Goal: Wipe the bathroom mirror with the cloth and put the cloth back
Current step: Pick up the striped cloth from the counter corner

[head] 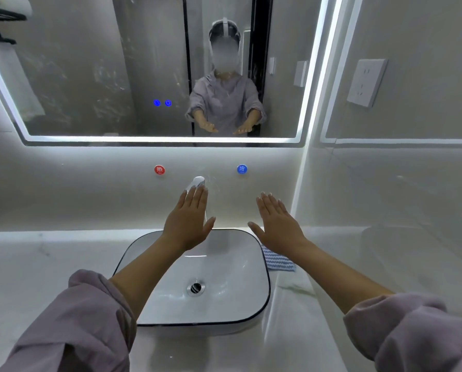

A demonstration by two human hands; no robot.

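Cloth [278,261] lies beside basin [232,267]; left hand [188,224], right hand [278,225] held flat.

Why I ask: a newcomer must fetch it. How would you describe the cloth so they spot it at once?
Find the white basin on the counter below the lit mirror. Beside its right rim lies the cloth, partly hidden under the person's right forearm. It is the only patterned thing there: blue-and-white stripes.

A red round sticker [159,169] on the wall [90,183] reads 热. A blue round sticker [241,169] on the same wall reads 冷. Two blue lit symbols [168,103] glow on the mirror [77,76], too small to read.
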